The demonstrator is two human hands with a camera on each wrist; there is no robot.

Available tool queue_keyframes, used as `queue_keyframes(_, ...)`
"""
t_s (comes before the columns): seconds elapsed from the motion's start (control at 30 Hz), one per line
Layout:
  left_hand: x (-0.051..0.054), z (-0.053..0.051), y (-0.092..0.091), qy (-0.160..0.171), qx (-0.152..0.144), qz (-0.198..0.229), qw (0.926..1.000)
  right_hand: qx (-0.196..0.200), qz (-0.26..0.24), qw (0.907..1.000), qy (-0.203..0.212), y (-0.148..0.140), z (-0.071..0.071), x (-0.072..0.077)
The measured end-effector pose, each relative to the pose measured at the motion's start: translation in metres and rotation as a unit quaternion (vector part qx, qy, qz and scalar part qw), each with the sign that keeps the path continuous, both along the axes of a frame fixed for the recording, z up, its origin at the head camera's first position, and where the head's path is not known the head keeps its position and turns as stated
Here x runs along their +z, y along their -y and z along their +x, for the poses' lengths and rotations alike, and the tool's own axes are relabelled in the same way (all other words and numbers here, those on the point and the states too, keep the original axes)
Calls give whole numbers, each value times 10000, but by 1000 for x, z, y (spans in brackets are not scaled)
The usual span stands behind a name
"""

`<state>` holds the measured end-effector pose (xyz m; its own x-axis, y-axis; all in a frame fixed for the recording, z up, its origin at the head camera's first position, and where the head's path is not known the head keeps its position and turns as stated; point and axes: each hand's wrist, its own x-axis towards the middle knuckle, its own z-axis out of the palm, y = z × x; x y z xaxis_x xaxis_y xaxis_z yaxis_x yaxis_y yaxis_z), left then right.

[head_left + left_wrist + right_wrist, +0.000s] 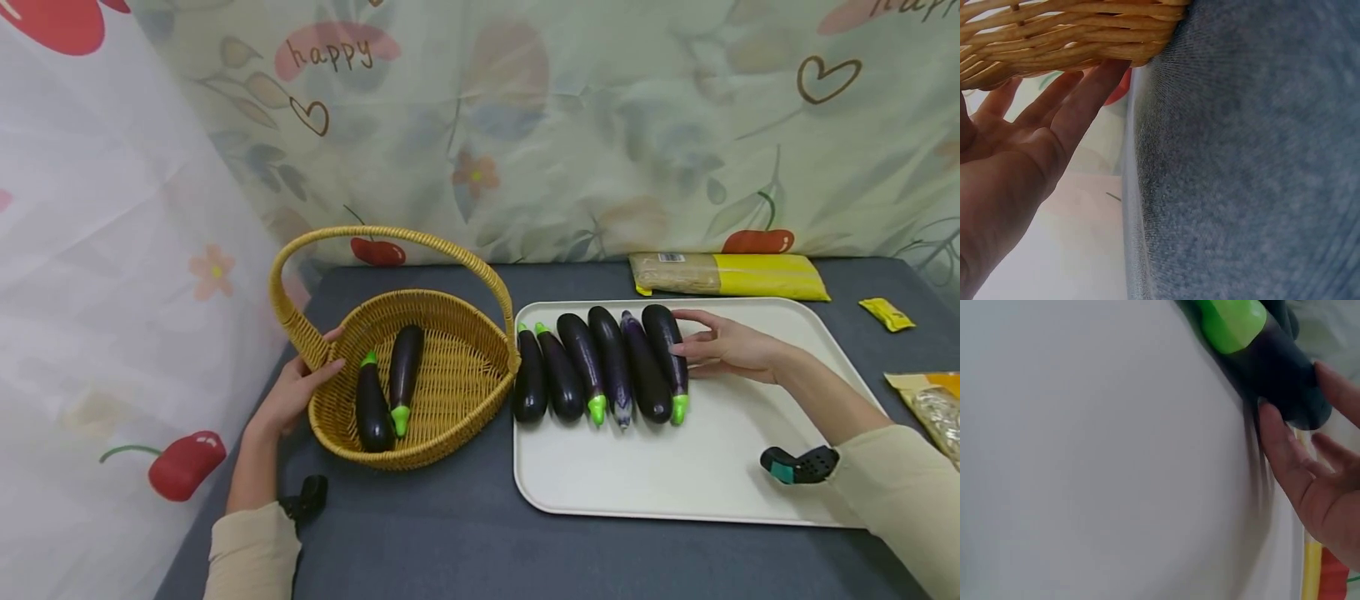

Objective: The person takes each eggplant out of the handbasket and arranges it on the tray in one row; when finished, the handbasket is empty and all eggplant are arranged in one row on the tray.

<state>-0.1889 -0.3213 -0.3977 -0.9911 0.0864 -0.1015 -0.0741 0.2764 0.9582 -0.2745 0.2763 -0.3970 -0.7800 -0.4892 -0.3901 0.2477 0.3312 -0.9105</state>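
Pale sleeves (pixel 888 500) lie nearest us, at the lower right and lower left of the head view, with one black device (pixel 813 465) at each wrist. We find the end eggplant (pixel 660 346) right of centre, at the right of a row, its green cap (pixel 680 408) pointing down the frame. Our right hand (pixel 731 346) has thumb and fingers apart by about that eggplant's width, pinching its blunt upper end. We judge the step in hand to be handling this one, though whether it is being picked up or laid down we cannot tell; a lift would call for a firm hold on slick skin, a release for spreading the fingers without nudging its neighbour. Five more eggplants (pixel 611 358) lie left of it, so we count six on the one white tray (pixel 712 467). Two others lie in the one wicker basket (pixel 457 375), left of centre, making eight. At the basket's left edge our left hand (pixel 292 396) laps its thumb over the rim, its fingers nearly straight against the outside: a light hold, we think. Farther out we count three packets: a long bag (pixel 765 275) above the tray, a small yellow packet (pixel 887 314) near the right edge, and a partly clear bag (pixel 930 408) cut off by that edge.
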Motion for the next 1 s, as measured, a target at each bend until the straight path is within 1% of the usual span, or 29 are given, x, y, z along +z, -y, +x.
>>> queue_keyframes(0.1, 0, 0, 0, 7, 3, 46, 10000, 23, 252, 9995, -213, 2, 1, 2)
queue_keyframes(0.37, 0, 1, -1, 29, 10, 22, 10000, 36, 398, 9990, -178, 5, 3, 5)
queue_keyframes(0.53, -1, 1, -1, 5, -8, 92, 10000, 55, 473, 9987, -198, 4, 2, 4)
queue_keyframes(0.67, -1, 1, -2, -1, -38, 162, 9999, 43, 616, 9976, -309, 2, 1, 5)
queue_keyframes(0.83, 1, 0, -1, -27, -40, 191, 9998, -157, 755, 9945, -706, 1, 0, 15)
queue_keyframes(1.0, -1, 1, -2, -48, -45, 124, 9999, -460, 515, 9932, -933, 4, 2, 33)
